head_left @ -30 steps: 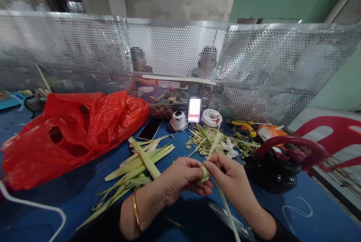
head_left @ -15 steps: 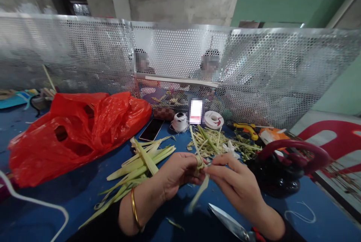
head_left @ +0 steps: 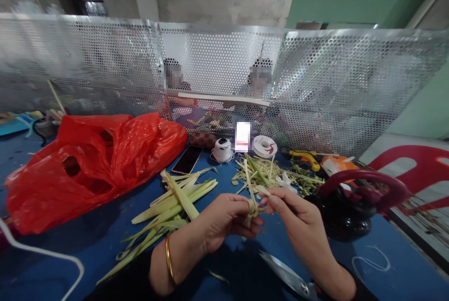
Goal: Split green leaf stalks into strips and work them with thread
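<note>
My left hand (head_left: 228, 219), with a gold bangle at the wrist, is closed around a small knotted piece of pale green husk (head_left: 251, 208). One narrow strip stands up from that piece. Just to the right, the fingertips of my right hand (head_left: 298, 219) pinch a pale husk strip (head_left: 263, 190) close to the knot. Part of the knotted piece is hidden by my left fingers. Scissors (head_left: 286, 270) lie on the blue table below my right hand, their handles mostly covered by the forearm. Loose husk leaves (head_left: 175, 205) are piled beside my left forearm.
A red plastic bag (head_left: 98, 165) and a phone (head_left: 187, 159) lie on the left. Thread cone (head_left: 223, 151), white spool (head_left: 264, 146) and husk scraps (head_left: 270, 172) stand further back. A dark kettle-like pot (head_left: 345, 214) is at right. Behind a perforated metal screen (head_left: 217, 58) sit two people.
The strip that hung below my hands is raised, and my right fingers now pinch a strip above the knot. My left hand has shifted slightly right, still holding the knotted piece.
</note>
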A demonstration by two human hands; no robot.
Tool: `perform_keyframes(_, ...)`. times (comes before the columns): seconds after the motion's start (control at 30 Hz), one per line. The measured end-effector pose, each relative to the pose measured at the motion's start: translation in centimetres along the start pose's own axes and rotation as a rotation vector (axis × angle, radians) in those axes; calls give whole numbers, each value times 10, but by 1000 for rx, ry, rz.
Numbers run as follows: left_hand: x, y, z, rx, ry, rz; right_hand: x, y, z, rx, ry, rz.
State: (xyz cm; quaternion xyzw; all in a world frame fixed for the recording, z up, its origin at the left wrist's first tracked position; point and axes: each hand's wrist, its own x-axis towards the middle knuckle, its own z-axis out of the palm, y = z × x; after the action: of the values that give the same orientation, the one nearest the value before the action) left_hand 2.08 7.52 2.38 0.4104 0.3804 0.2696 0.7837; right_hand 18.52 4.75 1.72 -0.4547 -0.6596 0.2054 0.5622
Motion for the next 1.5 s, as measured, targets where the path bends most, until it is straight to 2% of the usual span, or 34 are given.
perform_keyframes(0.2, -1, 3, -4, -78, -21, -2, 6, 4, -12, -420, -62, -366)
perform_keyframes(0.33, -3, 5, -3, -114, 26, 2, 10, 2, -19, -629, -87, -502)
perform_keyframes(0.53, -2, 7, -3, -150, 48, 16, 11, 4, -19, -752, -77, -544)
perform_keyframes(0.83, 2, 1, -6, -161, 48, 68, 11, 4, -17, -761, -63, -573)
perform_keyframes(1.13, -2, 0, 7, -25, 126, 104, 3, 5, -5, -619, -159, -645)
perform_keyframes(1.27, 0, -4, 11, 110, 172, 113, 2, 0, -2, -581, -232, -565)
perform_keyframes(1.5, 5, -12, 11, 274, 133, 113, -2, -1, 2, -356, -371, -183)
